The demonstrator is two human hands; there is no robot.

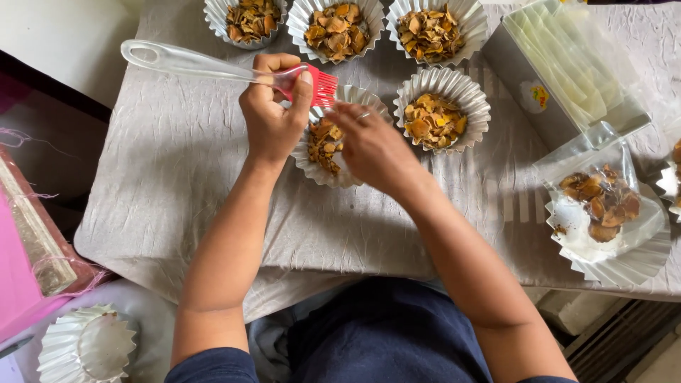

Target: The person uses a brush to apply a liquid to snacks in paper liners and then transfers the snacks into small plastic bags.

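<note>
- Here, a fluted silver foil cup (339, 174) is seen on the crinkled grey tablecloth (177, 163), partly filled with golden-brown dried flakes (324, 144); it lies directly under both hands.
- Four more fluted foil cups are filled with the same flakes: one just to the right (441, 108) and three in a row along the far edge (251, 20), (338, 28), (428, 30).
- A stack of empty foil cups (86, 345) is seen low at the left, off the table.
- A clear plastic bag of darker brown pieces (599, 202) is laid on further foil cups at the right, near a grey box of pale folded sheets (560, 67).
- The pastry brush with a clear plastic handle and red bristles (213, 69) is gripped by the left hand (273, 117), whose fingers are wrapped tight around the handle near the bristle end.
- The brush's long axis is held nearly level, running left to right: the looped handle end points left, and the bristles point right, above the cup's far rim.
- The right hand (372, 145) is laid over the cup, fingers loosely curled towards the flakes; whether anything is pinched cannot be told.
</note>
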